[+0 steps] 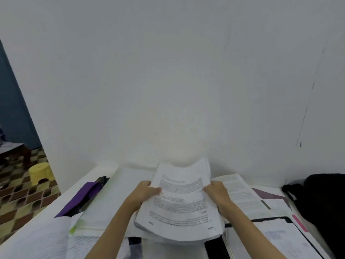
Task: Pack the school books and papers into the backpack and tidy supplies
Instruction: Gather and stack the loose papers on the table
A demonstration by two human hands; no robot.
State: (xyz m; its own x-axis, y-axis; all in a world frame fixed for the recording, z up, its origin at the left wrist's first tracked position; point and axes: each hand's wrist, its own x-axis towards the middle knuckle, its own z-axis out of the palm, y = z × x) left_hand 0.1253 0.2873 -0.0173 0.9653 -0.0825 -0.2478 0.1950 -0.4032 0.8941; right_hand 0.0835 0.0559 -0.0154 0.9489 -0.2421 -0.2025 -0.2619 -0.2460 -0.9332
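A thick stack of printed papers [180, 202] is raised above the white table [93, 174], its far end curling up toward the wall. My left hand [145, 193] grips the stack's left edge, thumb on top. My right hand [215, 192] grips its right edge. The black backpack [321, 202] lies at the table's right end, apart from both hands. More open books and sheets [240, 195] lie flat under and around the stack.
A purple folder [82, 197] lies to the left beside a white book with a green edge [97, 212]. A black-edged clipboard with papers [280, 238] and a pink strip [299, 223] lie at the right. A yellow stool [40, 173] stands on the tiled floor at left.
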